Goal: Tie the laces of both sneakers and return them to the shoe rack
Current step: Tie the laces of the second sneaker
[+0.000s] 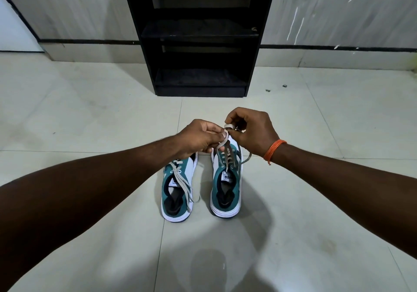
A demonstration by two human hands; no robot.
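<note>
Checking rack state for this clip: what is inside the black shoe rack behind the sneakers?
The shoe rack shows dark shelves with no shoes visible on them; both sneakers stand on the floor before it. The top compartment is cut off by the frame, and shelf backs are too dark to judge.

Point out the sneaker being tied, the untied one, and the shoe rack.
right sneaker (226, 185): head view, on its tongue label.
left sneaker (173, 206): head view, on its dark insole.
shoe rack (199, 30): head view, on its middle shelf.

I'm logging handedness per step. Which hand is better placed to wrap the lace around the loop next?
Probably the right hand: it pinches the lace just above the left hand, which holds the strand.
</note>
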